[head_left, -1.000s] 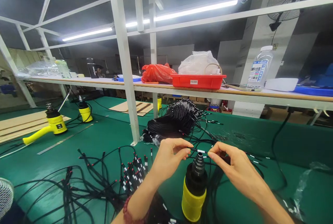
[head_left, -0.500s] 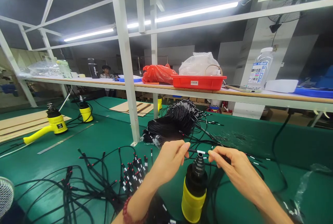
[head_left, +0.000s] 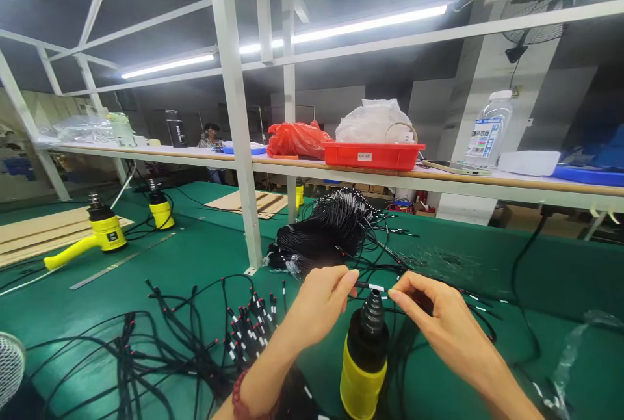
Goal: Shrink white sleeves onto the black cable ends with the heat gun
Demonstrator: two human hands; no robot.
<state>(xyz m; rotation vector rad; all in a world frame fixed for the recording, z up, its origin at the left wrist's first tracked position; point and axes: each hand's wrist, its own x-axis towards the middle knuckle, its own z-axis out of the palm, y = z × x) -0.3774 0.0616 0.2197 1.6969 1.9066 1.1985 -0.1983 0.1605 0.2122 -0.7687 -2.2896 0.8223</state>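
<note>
My left hand and my right hand each pinch one end of a thin black cable with a white sleeve. They hold it level just above the black nozzle of an upright yellow heat gun standing on the green table. Finished cables with red and white ends lie spread to the left of my left forearm. A big bundle of black cables sits behind my hands.
Two more yellow heat guns stand at the left. A white frame post rises in front of the bundle. The shelf carries a red tray, bags and a water bottle. A person stands far behind.
Both hands keep their pinch on the cable over the nozzle, shifting only slightly. The person in the background has moved a little to the right.
</note>
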